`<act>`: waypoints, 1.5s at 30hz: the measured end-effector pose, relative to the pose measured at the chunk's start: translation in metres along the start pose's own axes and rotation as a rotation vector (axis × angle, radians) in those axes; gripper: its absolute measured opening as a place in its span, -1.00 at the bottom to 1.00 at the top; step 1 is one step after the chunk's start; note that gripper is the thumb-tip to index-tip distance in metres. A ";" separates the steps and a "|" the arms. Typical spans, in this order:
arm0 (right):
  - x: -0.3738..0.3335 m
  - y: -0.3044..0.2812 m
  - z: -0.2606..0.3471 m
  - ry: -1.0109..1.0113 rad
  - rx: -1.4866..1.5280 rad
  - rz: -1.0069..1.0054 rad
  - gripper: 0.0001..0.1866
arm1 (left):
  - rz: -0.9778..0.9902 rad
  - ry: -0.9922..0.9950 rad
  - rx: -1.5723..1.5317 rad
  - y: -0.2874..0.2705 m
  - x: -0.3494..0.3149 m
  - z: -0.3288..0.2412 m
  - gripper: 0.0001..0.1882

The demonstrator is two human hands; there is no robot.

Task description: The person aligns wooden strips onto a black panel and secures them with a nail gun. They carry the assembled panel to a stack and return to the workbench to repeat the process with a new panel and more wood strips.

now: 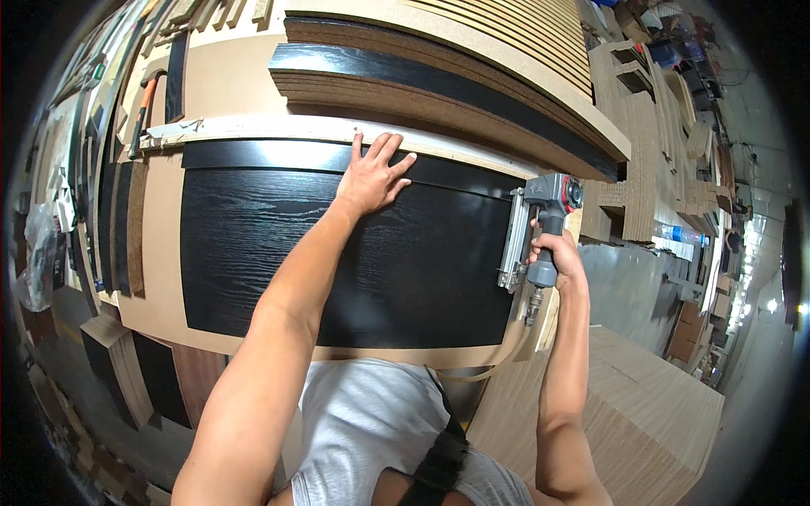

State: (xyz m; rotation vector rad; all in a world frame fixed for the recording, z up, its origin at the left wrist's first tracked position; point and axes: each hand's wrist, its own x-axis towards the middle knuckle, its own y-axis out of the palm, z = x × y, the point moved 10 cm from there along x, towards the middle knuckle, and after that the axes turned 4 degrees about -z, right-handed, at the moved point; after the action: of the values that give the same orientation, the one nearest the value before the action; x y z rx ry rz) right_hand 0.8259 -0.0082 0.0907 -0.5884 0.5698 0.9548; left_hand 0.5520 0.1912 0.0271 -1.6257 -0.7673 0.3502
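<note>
- One wide bench (156,316) carries the work; its tan surface should, I think, give the flat support that is needed.
- Black panel (253,253) lies flat on it, near the middle. Its glossy face can probably be scratched, so it is better not to drag tools across it.
- White rail (253,128) runs along the far edge of the panel, and it seems useful as a straight guide.
- Black strip (270,156) lies just beside this rail, along the far part of the panel. It is wise to check that it sits parallel over the full length before fastening.
- Grey nail gun (548,196) is near the strip's right end; I cannot tell whether its nose touches wood. It should be set square and steady.
- Both hands differ: the left hand (371,181) is spread over the strip, fingertips reaching the rail, rightly well apart from the gun; the right hand (558,253) is closed around the gun's handle.
</note>
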 end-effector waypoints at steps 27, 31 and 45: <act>-0.024 0.138 0.023 -0.049 -0.028 0.166 -0.59 | -0.064 -0.322 0.079 -0.047 -0.072 0.143 -0.05; -0.026 0.143 0.023 -0.010 -0.108 0.133 -0.53 | -0.066 -0.325 0.082 -0.047 -0.075 0.145 -0.05; -0.042 0.234 0.035 -0.055 0.002 0.292 -0.56 | -0.132 -0.284 0.036 -0.051 -0.074 0.144 -0.07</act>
State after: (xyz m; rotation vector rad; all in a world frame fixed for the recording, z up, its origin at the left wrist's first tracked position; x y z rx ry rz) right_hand 0.6101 0.0966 0.0953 -0.4835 0.6178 1.2414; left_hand 0.3940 0.2541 0.0318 -1.5002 -1.0710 0.5034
